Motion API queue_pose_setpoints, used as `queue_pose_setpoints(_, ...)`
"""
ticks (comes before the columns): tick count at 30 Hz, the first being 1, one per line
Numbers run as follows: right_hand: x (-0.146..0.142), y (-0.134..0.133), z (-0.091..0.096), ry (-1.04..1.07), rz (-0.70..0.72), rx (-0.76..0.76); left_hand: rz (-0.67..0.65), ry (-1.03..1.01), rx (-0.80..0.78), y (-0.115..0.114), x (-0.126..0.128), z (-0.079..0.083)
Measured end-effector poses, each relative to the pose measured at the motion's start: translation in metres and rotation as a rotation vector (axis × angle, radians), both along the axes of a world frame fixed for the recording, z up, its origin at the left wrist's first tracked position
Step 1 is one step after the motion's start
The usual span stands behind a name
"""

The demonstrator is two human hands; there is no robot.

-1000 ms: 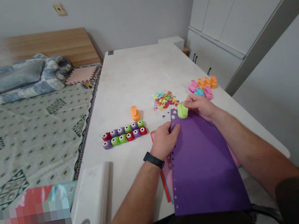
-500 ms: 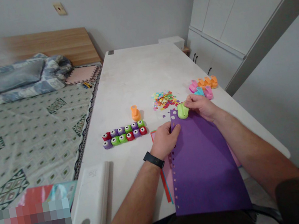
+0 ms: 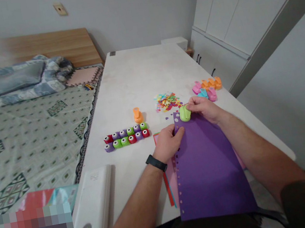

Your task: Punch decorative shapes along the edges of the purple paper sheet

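Observation:
A purple paper sheet [image 3: 209, 167] with a row of punched holes along its left edge lies on the white table [image 3: 134, 78], hanging over the near edge. My left hand [image 3: 169, 141] pinches the sheet's left edge near the top. My right hand [image 3: 204, 108] grips a light green craft punch [image 3: 184, 113] set on the sheet's top edge. A small heap of coloured paper cut-outs [image 3: 167, 102] lies just beyond the sheet.
Two rows of small punches [image 3: 126, 137] and an orange punch [image 3: 138, 115] sit to the left. Pink, orange and blue punches [image 3: 208, 87] lie at the right edge. A white device [image 3: 93, 205] rests at the near left corner. A bed [image 3: 19, 125] is on the left.
The green punch and my right hand have shifted slightly left along the sheet's top edge. The left hand keeps its hold.

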State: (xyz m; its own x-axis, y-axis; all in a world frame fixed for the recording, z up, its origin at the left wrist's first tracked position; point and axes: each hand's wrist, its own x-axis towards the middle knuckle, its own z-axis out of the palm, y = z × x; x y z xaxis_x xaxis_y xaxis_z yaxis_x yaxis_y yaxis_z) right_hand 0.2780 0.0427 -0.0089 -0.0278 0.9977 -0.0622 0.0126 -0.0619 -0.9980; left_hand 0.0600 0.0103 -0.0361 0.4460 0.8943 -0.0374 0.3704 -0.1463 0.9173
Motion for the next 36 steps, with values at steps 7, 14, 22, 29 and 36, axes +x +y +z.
queue_pose_setpoints(7,0.0,-0.001,0.0,-0.005,0.006,0.003,0.016,-0.005,0.009,0.001,0.0,0.001)
queue_pose_setpoints(14,-0.003,-0.003,0.003,0.035,0.015,-0.011,0.04,-0.016,-0.004,0.001,0.0,0.0)
queue_pose_setpoints(22,-0.008,-0.008,0.009,0.034,0.044,-0.002,0.07,-0.012,0.018,0.001,0.002,0.002)
queue_pose_setpoints(29,-0.008,-0.009,0.008,0.016,0.052,0.013,0.073,-0.017,0.032,0.002,0.002,-0.002)
queue_pose_setpoints(36,-0.008,-0.01,0.009,0.045,0.083,0.008,0.082,-0.046,0.024,0.001,0.003,0.0)
